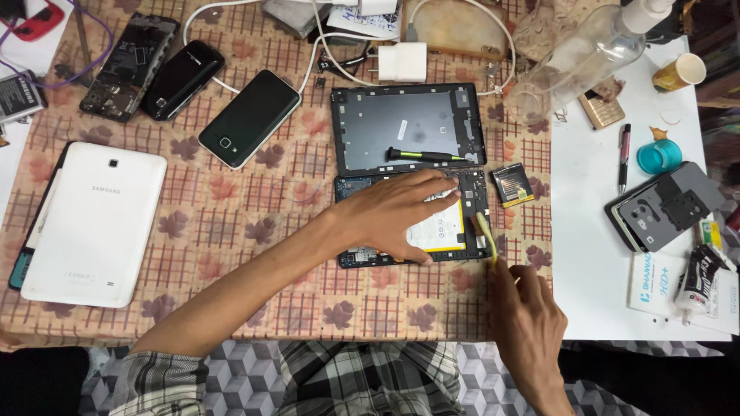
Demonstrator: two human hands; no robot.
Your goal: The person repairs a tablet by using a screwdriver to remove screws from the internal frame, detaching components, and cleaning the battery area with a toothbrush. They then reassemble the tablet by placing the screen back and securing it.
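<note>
Two hands at an opened tablet lying near the middle of the desk, circuit boards and pale battery exposed. Left hand spread flat, palm down, pressing on the tablet's inside with fingers stretched toward its right end, gripping nothing. Right hand just below the tablet's lower right corner, fingers pinched closed on a thin yellow pry tool whose tip meets the tablet's right edge. Directly above and touching the tablet, a dark grey back cover, inner face up, with a black screwdriver tipped with green lying across its lower part. Just right of the tablet, a small square black and yellow component. Farther left on the checked leaf-patterned cloth, a black smartphone face up, another black phone beside it, and a stripped phone chassis at the upper left. Well apart at the far left, a white tablet face down. Above the back cover, a white charger plug with white cables looping around it. On the white surface to the right, a clear plastic bottle on its side, a dark pen, a teal cap, a grey phone back panel and a glue tube.
</note>
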